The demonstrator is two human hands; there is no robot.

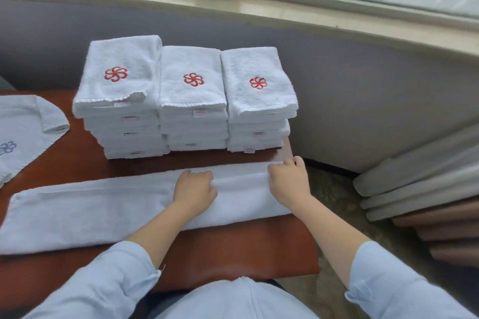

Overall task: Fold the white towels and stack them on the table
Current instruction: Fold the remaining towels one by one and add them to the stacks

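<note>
The reddish-brown wooden counter (233,246) carries three stacks of folded white towels side by side on its far part: the left stack (116,90), the middle stack (193,101) and the right stack (256,101), each touching its neighbour, each top towel showing a red pinwheel emblem. Nearer, a long towel (103,210), folded into a narrow strip, lies across the counter and reaches its right edge. At the far left lies a spread towel (23,124) with a blue-grey emblem, one corner turned over.

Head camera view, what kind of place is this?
Likely a hotel or spa linen room: three stacks of identical folded white towels with red embroidered logos, on a wooden table under a window sill.
</note>
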